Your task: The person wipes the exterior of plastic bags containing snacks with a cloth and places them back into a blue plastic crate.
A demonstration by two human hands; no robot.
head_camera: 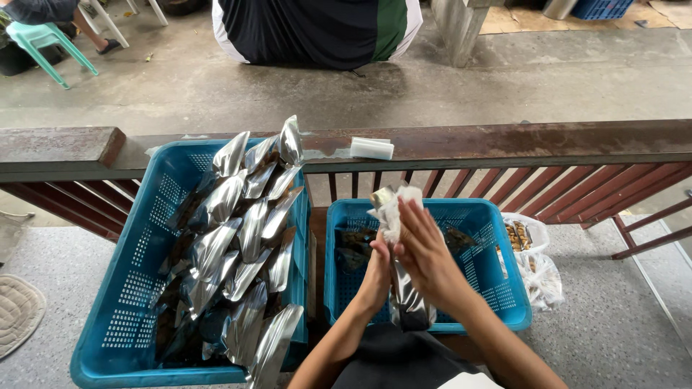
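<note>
My left hand [376, 277] and my right hand [427, 253] hold a silver foil pouch [406, 297] upright between them, above the smaller blue basket [504, 292]. My right hand presses a white cloth [393, 209] against the top of the pouch. The left hand grips the pouch from the left side, lower down. A few dark packets [353, 248] lie in the bottom of that basket.
A larger blue basket [126, 288] on the left is full of several silver foil pouches [238, 238]. A brown wooden railing [504, 140] runs across, with a white block [371, 148] on it. Clear plastic bags [533, 259] lie right of the small basket. A person sits beyond the railing.
</note>
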